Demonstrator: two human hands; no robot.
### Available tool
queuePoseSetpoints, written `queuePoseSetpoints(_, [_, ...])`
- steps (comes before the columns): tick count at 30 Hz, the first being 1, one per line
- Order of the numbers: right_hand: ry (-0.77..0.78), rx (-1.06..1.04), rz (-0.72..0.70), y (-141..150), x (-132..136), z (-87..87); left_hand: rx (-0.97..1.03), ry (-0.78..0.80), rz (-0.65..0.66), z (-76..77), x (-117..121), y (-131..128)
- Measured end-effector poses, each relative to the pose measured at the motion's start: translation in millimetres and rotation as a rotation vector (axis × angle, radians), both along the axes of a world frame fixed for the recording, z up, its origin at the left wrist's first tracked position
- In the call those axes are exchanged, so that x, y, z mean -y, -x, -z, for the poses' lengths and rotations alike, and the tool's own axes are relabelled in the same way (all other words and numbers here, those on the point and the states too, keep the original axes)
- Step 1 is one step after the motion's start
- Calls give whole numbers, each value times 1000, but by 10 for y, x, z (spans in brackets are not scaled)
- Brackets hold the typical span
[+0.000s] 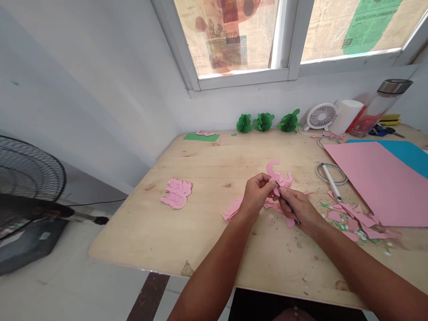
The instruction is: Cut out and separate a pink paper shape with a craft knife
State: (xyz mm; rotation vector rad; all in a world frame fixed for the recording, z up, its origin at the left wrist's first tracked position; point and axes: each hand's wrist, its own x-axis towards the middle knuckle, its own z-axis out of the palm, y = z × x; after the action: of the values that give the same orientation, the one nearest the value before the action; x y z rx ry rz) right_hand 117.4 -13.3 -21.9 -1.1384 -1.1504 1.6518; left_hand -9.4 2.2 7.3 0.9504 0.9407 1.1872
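Note:
My left hand [254, 192] pinches a curved pink paper cutout [272, 168] above the middle of the table. Close against it, my right hand [301, 208] is closed around a slim dark tool [297, 218]. The tool's upper end meets the paper by my left fingertips; its exact kind is hard to make out. Under my hands lie more pink paper pieces, partly hidden, and a folded pink strip [232, 208] with curved outlines shows beside my left wrist. Farther left sits an overlapping group of scalloped pink cutouts [177, 193].
Pink and green scraps [359, 220] lie right of my hands, near a white pen-like tool [331, 182] with a coiled cord. Large pink sheets [377, 183] overlap a blue sheet [408, 154]. Green paper figures [263, 121], a small fan [321, 117] and a glass bottle [377, 109] line the wall.

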Motion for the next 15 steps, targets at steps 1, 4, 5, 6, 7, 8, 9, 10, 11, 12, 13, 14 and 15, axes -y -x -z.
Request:
queuePoseSetpoints(1, [-1,0,-3,-2,-1,3,-2,0,-1,2,-1,0])
queuePoseSetpoints(4, [-5,-4,-8,-6,-3,9,-7,1,-1,7,-4,-1])
queuePoseSetpoints(5, [-6,-4,-8,-7,-3,10,-7,1,0,7,-4,-1])
queuePoseSetpoints(6, [-6,-4,-7,-8,-4,12,-5,1,2,7,-4,-1])
queuePoseSetpoints(7, [-5,-5,-6,-8,-4,13,-1,1,3,6,-4,-1])
queuePoseSetpoints(8, [-5,-8,-5,-8,-4,14,3,2,4,5,-4,-1])
queuePoseSetpoints(9, [-3,-12,-5,-8,-4,15,7,3,5,4,-4,0])
queuePoseSetpoints(10, [0,-16,-4,-8,-3,16,10,4,6,3,-3,0])
queuePoseSetpoints(11, [3,-19,-2,-7,-2,16,11,6,7,2,-3,0])
queuePoseSetpoints(12, [6,-18,-2,-7,-1,14,10,7,6,1,-3,1])
queuePoseSetpoints(13, [9,-13,-1,-6,-1,12,8,7,6,1,-3,1])
queuePoseSetpoints(14, [10,-5,1,-5,0,9,6,7,6,1,-3,1])
queuePoseSetpoints(15, [13,2,2,-4,1,5,3,6,6,2,-3,1])
